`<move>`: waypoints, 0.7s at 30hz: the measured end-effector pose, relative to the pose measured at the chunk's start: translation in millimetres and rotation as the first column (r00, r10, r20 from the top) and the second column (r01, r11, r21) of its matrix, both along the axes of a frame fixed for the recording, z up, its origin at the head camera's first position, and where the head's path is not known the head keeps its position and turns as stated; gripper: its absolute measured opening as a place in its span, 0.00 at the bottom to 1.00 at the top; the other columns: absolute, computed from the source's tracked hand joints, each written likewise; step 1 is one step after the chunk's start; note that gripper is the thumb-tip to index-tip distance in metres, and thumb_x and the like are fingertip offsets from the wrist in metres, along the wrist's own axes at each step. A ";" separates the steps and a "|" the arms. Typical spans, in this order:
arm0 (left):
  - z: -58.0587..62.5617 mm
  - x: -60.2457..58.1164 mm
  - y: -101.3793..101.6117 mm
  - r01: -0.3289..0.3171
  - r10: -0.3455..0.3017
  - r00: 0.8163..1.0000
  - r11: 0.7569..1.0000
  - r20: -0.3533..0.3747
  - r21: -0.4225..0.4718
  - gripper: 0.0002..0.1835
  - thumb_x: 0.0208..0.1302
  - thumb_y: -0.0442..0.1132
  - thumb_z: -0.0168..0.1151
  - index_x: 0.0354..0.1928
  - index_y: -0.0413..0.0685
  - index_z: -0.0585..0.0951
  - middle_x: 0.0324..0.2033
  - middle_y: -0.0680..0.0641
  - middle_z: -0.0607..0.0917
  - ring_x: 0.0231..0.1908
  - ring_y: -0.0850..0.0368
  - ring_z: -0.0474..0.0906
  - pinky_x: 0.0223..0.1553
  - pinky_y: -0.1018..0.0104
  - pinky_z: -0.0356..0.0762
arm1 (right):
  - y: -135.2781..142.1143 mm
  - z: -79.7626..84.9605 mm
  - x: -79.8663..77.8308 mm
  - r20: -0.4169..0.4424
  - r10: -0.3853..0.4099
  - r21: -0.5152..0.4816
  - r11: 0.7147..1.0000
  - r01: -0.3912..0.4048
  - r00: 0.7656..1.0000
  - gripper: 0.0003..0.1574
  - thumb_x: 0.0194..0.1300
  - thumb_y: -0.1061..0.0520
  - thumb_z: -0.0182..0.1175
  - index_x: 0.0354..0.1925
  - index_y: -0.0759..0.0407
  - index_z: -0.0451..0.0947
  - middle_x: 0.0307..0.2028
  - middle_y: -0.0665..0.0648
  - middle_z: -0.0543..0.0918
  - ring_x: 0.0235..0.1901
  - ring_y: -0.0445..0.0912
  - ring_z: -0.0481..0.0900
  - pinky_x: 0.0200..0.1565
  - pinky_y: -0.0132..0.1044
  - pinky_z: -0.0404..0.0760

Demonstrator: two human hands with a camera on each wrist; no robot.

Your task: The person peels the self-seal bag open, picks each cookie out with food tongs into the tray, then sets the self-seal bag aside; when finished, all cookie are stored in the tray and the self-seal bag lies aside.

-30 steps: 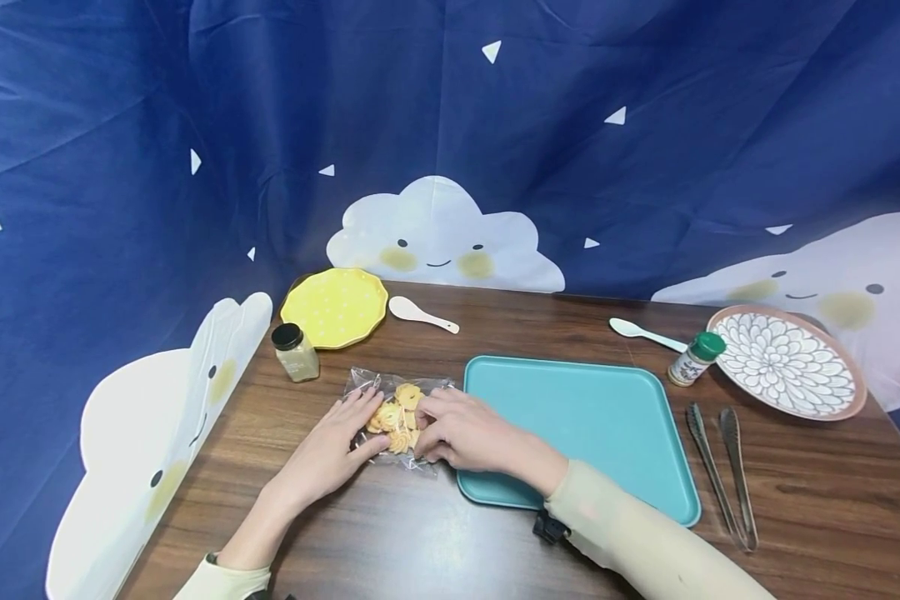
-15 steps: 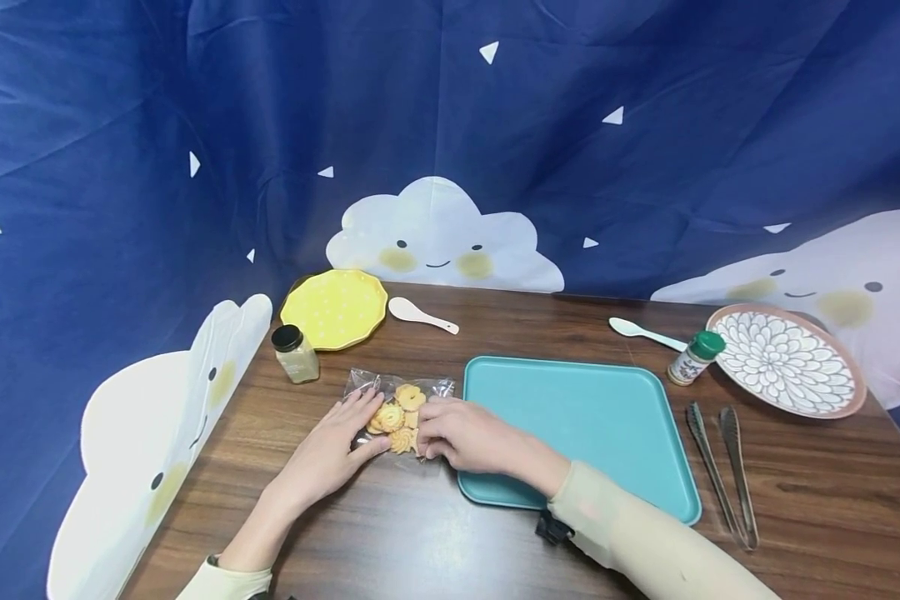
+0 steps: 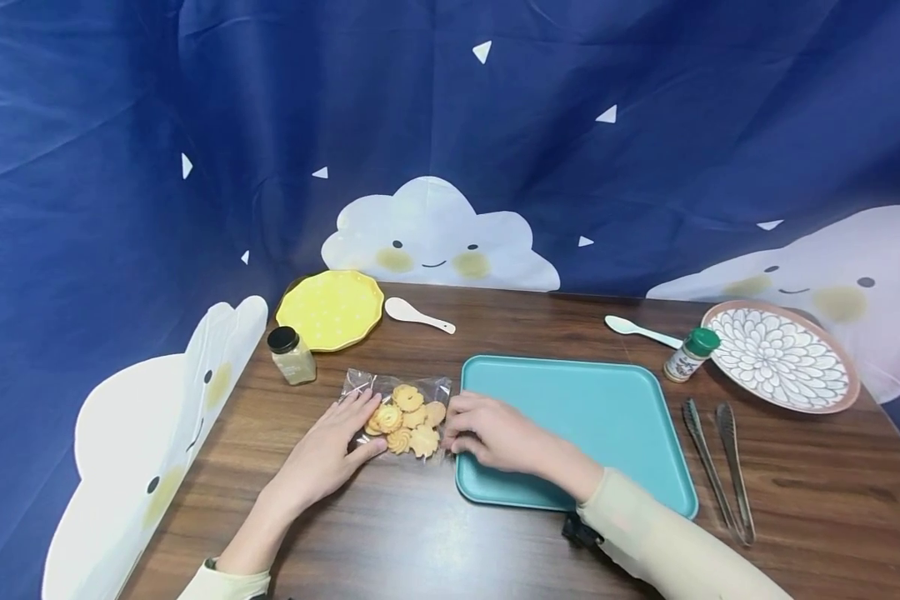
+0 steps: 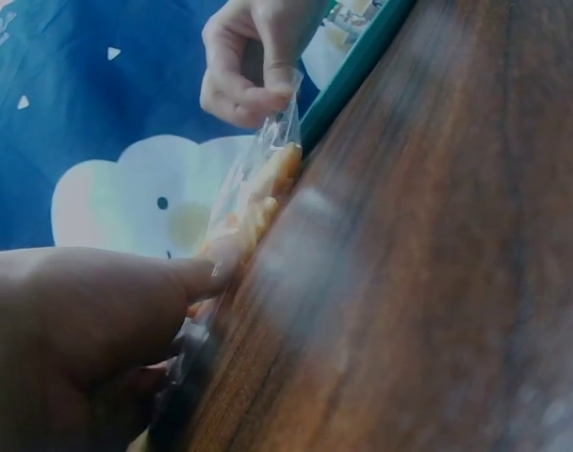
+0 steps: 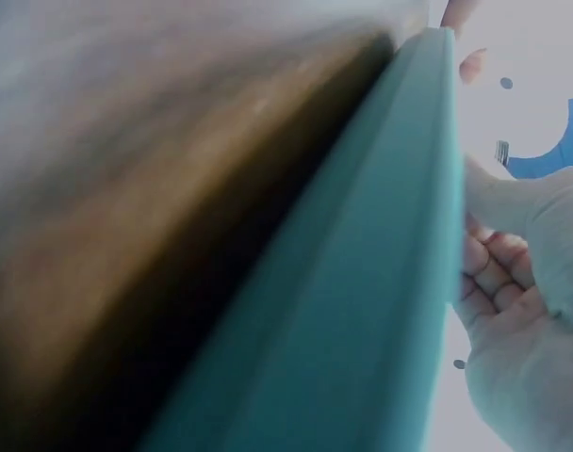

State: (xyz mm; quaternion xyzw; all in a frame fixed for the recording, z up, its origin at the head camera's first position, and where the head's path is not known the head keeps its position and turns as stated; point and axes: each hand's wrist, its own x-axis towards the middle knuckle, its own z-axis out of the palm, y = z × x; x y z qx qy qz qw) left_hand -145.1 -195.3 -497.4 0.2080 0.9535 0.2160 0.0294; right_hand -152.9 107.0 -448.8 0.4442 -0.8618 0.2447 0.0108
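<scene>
A clear plastic bag of yellow cookies [image 3: 403, 414] lies flat on the wooden table, just left of a teal tray [image 3: 585, 417]. My left hand [image 3: 360, 425] presses on the bag's left side with straight fingers. In the left wrist view the bag [image 4: 253, 193] runs away from my left hand's fingers [image 4: 188, 278]. My right hand [image 3: 457, 429] is at the bag's right edge, over the tray's left rim. The left wrist view shows the right hand [image 4: 253, 89] pinching that edge of the bag. The right wrist view shows only the tray's rim [image 5: 362, 282] and curled fingers [image 5: 494, 278].
At the back left are a yellow plate [image 3: 330, 310], a white spoon [image 3: 418, 315] and a black-lidded jar [image 3: 292, 356]. To the right lie a pale spoon [image 3: 641, 333], a green-capped shaker [image 3: 690, 356], a flower-patterned plate [image 3: 780, 357] and metal tongs [image 3: 720, 467]. Blue cloth walls the table.
My right hand has slid rightward off the cookies to the bag's right edge by the tray. The cookies lie more spread out. The left hand has stayed put.
</scene>
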 end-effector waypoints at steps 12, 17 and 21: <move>-0.2 0.8 -2.2 0.009 -0.009 1.000 1.000 0.015 0.013 0.39 0.71 0.65 0.55 0.78 0.58 0.62 0.79 0.49 0.61 0.81 0.49 0.53 0.83 0.48 0.52 | -12.2 15.2 -34.4 0.162 -0.066 -0.022 0.997 0.071 0.984 0.14 0.62 0.61 0.70 0.46 0.48 0.90 0.41 0.49 0.83 0.43 0.47 0.80 0.45 0.36 0.80; -0.5 1.1 -2.6 0.010 -0.011 1.000 1.000 0.017 0.016 0.39 0.71 0.65 0.55 0.78 0.58 0.62 0.79 0.50 0.61 0.81 0.49 0.53 0.83 0.48 0.52 | -22.2 1.9 -48.8 0.202 -0.048 0.002 0.999 0.048 0.978 0.11 0.59 0.61 0.72 0.39 0.47 0.90 0.38 0.49 0.82 0.41 0.46 0.79 0.43 0.32 0.79; -0.2 1.4 -1.9 0.009 -0.009 1.000 1.000 0.016 0.018 0.39 0.71 0.65 0.55 0.78 0.59 0.61 0.79 0.51 0.61 0.81 0.50 0.53 0.83 0.48 0.52 | -25.1 -4.4 -52.7 0.200 -0.043 -0.006 0.999 0.045 0.979 0.07 0.57 0.60 0.73 0.33 0.47 0.90 0.35 0.49 0.81 0.40 0.45 0.78 0.43 0.31 0.79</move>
